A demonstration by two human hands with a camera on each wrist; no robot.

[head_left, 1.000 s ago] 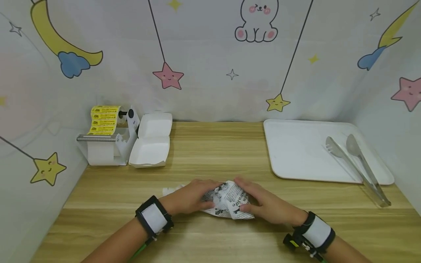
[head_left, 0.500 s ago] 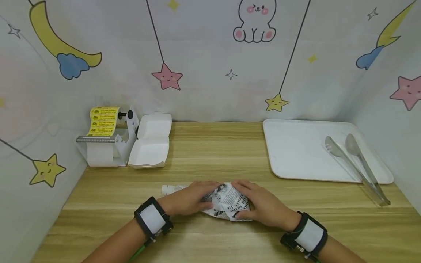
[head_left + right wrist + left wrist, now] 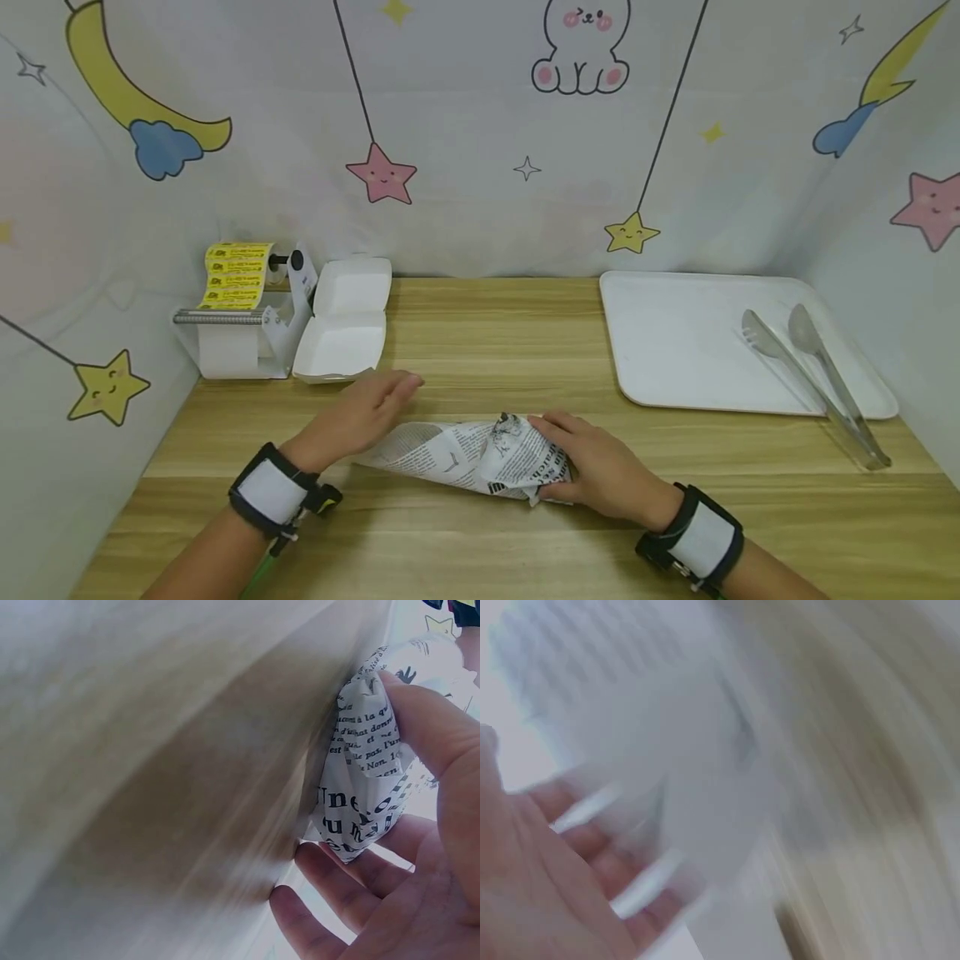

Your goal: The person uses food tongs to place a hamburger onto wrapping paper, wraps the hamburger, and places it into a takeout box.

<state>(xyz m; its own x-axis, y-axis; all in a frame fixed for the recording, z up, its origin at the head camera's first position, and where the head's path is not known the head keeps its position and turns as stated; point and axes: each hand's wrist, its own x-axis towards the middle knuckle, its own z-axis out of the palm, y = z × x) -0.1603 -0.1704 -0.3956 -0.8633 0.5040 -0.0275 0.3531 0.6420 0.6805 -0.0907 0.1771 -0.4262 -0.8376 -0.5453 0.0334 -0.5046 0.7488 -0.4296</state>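
A roll of newsprint-patterned wrapping paper (image 3: 450, 450) lies across the wooden table, folded and bunched up at its right end. Its left end is loose and spread out. My right hand (image 3: 607, 471) grips the bunched end, thumb on the near side. In the right wrist view, the thumb and fingers hold the crumpled paper (image 3: 367, 750) from opposite sides. My left hand (image 3: 352, 421) is off the bundle, by the paper's loose left end, fingers extended. The left wrist view is blurred; pale paper shows beyond the left hand (image 3: 562, 877). Whatever the paper wraps is hidden.
A label dispenser (image 3: 281, 325) with a roll of yellow printed labels (image 3: 238, 279) stands at the back left. Beside it sits an opened white takeout box (image 3: 341, 346). Metal serving tongs (image 3: 805, 333) lie on a white tray (image 3: 667, 350) at the right, handle end past its front edge.
My left hand has let go of the wrapped bundle and moved left and up, uncovering the loose left part of the paper. My right hand stays on the bundle, having shifted slightly left.
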